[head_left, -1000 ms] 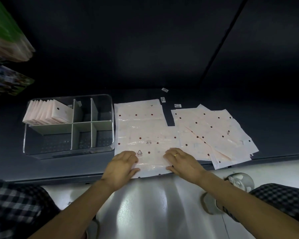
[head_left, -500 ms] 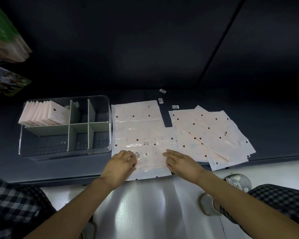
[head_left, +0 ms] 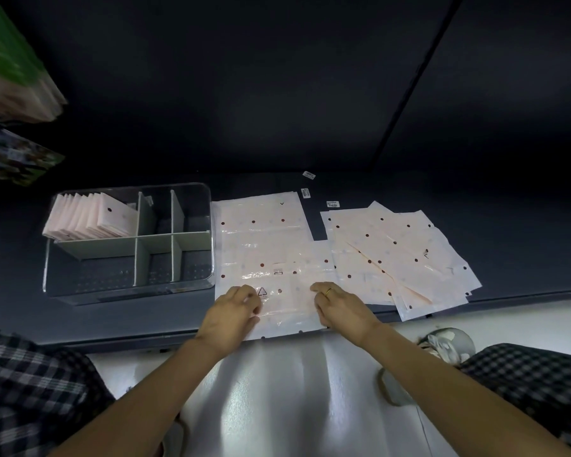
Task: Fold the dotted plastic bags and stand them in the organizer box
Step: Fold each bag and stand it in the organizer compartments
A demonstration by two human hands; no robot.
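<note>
My left hand and right hand both rest on the near end of the dotted bag that lies flat on the dark table; its near edge hangs a little over the table's front lip, towards me. The bag's long axis runs straight away from me, from my hands to the far edge by the small labels; so the fold I judge comes next is a lift of this near edge up and away along that axis. My hands sit side by side across the short width, left near the recycling mark, right at the opposite side, with bare plastic between them; neither is nearer the far edge than the other.

As for my hold: the fingers of both hands are curled down onto the film, and they seem to be pinching up the near edge, though the plastic is thin and glossy and I cannot plainly see it caught between thumb and fingers; I would call it a light pinch rather than a flat press.

The organizer box stands just left of the bag, nearly touching its left side, closer to my left hand; a row of folded bags already stands in its far-left compartment; the other compartments hold none that I can see. A loose pile of unfolded bags lies to the right, overlapping my bag's right side.
</note>
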